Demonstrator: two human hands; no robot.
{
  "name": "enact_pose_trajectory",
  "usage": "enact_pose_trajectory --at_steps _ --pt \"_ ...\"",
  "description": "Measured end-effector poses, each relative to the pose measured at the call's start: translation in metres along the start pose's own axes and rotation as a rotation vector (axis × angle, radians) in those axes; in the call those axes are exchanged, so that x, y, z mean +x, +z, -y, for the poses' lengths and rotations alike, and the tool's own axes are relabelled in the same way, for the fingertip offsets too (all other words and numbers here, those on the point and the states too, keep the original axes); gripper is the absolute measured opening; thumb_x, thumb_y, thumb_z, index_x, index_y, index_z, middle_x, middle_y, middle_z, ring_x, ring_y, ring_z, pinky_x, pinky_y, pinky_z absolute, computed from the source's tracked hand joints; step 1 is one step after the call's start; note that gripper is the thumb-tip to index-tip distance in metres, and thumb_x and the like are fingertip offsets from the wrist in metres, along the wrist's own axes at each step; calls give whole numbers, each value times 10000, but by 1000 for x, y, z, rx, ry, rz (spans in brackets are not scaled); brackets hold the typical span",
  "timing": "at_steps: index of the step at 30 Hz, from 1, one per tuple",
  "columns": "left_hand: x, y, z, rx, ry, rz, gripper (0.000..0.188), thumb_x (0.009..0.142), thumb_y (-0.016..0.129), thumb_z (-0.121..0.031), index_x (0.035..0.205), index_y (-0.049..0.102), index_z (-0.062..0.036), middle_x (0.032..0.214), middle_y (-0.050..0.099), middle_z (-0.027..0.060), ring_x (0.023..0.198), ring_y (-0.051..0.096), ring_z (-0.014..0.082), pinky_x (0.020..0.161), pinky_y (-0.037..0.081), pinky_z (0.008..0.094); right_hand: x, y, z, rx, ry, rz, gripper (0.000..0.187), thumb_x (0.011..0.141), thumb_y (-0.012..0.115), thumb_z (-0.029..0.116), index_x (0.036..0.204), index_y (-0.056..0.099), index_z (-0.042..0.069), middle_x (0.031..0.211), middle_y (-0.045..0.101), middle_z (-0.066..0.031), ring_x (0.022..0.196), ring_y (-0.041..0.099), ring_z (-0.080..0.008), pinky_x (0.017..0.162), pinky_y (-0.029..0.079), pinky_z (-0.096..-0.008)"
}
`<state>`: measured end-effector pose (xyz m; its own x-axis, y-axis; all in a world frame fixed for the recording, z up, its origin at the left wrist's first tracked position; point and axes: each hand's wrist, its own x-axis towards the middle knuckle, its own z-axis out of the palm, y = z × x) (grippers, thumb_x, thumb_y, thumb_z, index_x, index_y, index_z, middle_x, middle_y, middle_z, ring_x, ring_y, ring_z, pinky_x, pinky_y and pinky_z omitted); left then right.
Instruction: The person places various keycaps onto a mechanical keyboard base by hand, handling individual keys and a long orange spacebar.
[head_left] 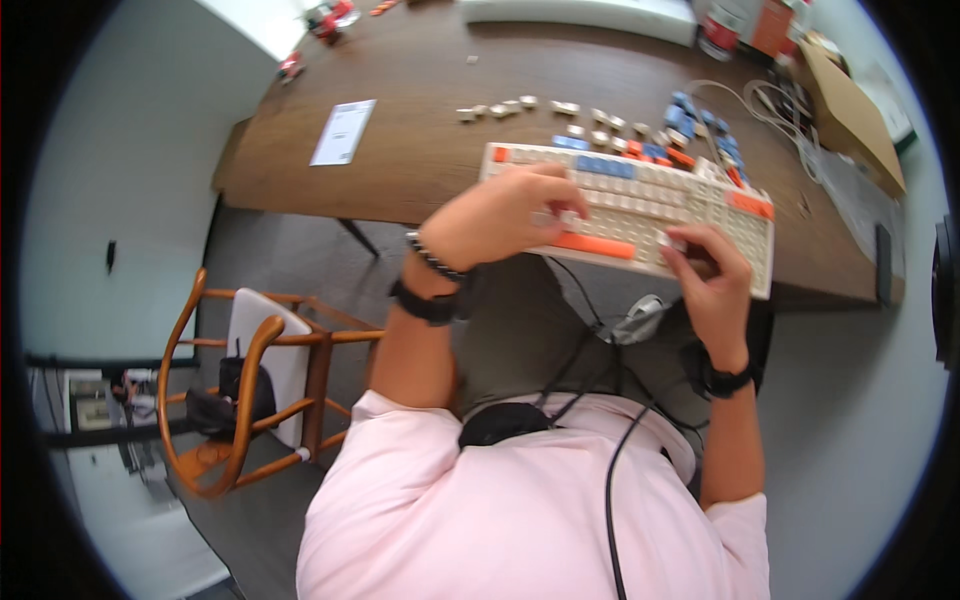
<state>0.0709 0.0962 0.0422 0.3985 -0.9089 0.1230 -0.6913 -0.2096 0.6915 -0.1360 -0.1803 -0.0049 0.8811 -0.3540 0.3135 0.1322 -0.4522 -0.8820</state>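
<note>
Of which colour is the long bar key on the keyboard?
The long bar key is orange, as the head view shows.

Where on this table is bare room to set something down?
Bare tabletop lies between the white card and the keyboard, and, save one small piece, between the loose beige keycaps and the long white object. Crowded: beyond the keyboard's right half, with loose blue keycaps.

Pale-pink tee (520, 530), dark beaded left bracelet (435, 258), black left wristband (424, 304), black right wristband (728, 382), black chest cable (609, 510), dark trousers (512, 335)
</note>
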Motion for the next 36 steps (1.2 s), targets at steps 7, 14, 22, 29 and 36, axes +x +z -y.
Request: enact_pose_trajectory --at_steps 7,14,22,29,36 --pt "-1 1 -3 -71 -43 8 231 1021 830 -40 1237 912 -32 1177 750 124 1108 801 297 1020 652 423 0 -2 0 -8 14 51 210 1080 885 -65 1284 861 -23 1174 810 -51 963 790 -94 829 625 -245" --pt "-1 2 1 -57 -22 20 219 1036 828 -53 1243 898 -42 1198 754 113 1100 799 295 1016 654 426 -1 0 -4 9 15 33 217 1082 883 -68 1293 865 -22 1169 802 -49 957 780 -84 818 614 -240" --pt "-5 -19 4 108 82 -144 210 1096 849 -102 1299 871 -50 1226 825 110 1101 805 262 1013 662 412 5 2 -3 38 -20 21 227 1051 902 -74 1269 873 -16 1160 821 -74 967 783 -107 807 620 -249" --pt "-20 -40 9 45 -68 -264 186 1085 856 -52 1268 863 -20 1206 865 118 1031 837 244 950 684 367 2 -1 1 4 2 2 236 1018 925 -61 1241 878 3 1145 846 -90 970 822 -156 819 657 -296" --pt "-61 -52 66 193 -435 -588 164 1071 860 -64 1221 874 3 1152 854 138 993 857 242 889 689 375 -3 0 8 -33 -27 3 225 1008 937 -42 1219 889 19 1128 854 -112 962 848 -209 832 688 -329"
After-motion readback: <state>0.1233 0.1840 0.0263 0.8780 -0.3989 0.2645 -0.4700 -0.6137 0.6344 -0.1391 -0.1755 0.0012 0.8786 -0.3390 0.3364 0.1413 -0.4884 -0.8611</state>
